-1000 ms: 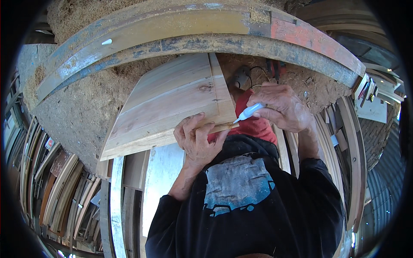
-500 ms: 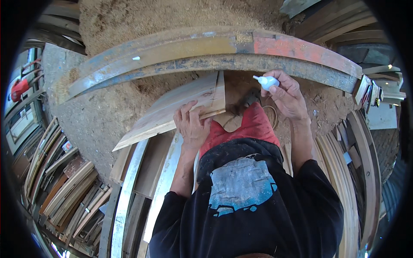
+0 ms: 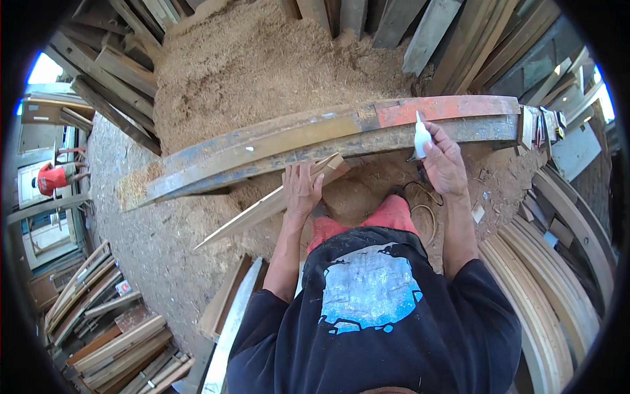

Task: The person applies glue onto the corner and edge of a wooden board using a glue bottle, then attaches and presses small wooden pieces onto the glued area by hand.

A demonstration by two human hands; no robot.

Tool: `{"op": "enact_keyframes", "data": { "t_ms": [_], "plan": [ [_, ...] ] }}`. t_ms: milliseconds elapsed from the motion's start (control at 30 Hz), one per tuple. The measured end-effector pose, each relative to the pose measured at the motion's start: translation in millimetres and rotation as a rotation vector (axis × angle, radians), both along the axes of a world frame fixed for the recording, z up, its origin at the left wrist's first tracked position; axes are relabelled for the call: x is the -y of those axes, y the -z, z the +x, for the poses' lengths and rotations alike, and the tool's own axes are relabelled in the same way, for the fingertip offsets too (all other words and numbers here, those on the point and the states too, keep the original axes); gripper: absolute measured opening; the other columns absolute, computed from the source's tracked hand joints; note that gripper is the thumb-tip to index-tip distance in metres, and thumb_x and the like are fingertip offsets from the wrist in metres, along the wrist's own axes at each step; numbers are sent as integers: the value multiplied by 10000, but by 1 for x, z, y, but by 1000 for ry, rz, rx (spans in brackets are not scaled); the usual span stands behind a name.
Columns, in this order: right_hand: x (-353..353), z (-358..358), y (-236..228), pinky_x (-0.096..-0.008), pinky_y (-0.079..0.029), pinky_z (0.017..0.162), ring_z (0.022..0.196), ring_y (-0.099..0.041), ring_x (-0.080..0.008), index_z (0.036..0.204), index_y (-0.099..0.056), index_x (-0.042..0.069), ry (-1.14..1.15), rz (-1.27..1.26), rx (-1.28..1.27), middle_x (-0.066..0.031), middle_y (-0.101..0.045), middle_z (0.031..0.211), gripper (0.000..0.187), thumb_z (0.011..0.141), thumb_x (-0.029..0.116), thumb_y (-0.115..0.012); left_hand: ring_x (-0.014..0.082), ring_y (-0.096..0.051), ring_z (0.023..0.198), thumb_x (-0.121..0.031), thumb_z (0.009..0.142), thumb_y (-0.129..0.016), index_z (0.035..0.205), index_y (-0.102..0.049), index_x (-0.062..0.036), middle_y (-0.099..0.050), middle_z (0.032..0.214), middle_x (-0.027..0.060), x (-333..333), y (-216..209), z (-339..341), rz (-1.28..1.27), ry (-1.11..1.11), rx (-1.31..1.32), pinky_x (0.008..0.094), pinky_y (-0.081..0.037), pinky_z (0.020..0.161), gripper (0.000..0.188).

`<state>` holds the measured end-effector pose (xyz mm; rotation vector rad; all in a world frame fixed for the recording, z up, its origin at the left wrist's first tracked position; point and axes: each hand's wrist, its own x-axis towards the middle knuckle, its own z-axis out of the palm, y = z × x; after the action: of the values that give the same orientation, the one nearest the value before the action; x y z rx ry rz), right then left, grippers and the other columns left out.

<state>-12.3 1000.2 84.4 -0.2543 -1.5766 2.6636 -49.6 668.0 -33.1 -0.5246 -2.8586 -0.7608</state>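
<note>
A small white squeeze bottle (image 3: 422, 141) with a thin pointed nozzle is in my right hand (image 3: 446, 161), its fingers closed round the lower part. The nozzle points away from me, in front of the red-painted stretch of the long beam (image 3: 289, 136). My left hand (image 3: 302, 188) grips a pale wooden board (image 3: 252, 215) by its upper edge, fingers over the top. The board slants from lower left up toward the beam, with its narrow edge turned to me. On the beam's upper face lies a small white piece (image 3: 249, 149).
Sawdust (image 3: 249, 72) is heaped beyond the beam. Stacked timber (image 3: 125, 348) stands at lower left, with more boards (image 3: 535, 295) at lower right. Hand tools (image 3: 541, 129) hang at the beam's right end. A cable (image 3: 433, 223) lies near my feet. Another person in red (image 3: 51, 178) is at far left.
My right hand has turned the bottle from pointing left to nozzle away from me. The board in my left hand has tipped, now showing mostly its edge. The view has shifted, showing more beyond the beam.
</note>
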Motion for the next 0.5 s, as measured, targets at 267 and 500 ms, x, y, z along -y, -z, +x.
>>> {"op": "enact_keyframes", "data": {
  "t_ms": [267,500],
  "plan": [
    [46,6,-12,-226,-475,855,941,-585,-64,1321,-559,-13,26,43,-54,0,-638,1071,401,960,102,-693,383,-589,1063,-168,813,-782,1163,-597,-30,-646,1082,187,27,-8,-19,197,162,258,473,-464,952,419],
    [61,12,-27,-259,-492,895,980,-617,-97,1282,-572,-8,114,117,-139,-29,-649,1089,349,969,102,-681,383,-612,1073,-221,854,-752,1163,-625,-65,-668,1134,184,117,-1,-94,19,-100,110,465,-501,930,369]
  ]
}}
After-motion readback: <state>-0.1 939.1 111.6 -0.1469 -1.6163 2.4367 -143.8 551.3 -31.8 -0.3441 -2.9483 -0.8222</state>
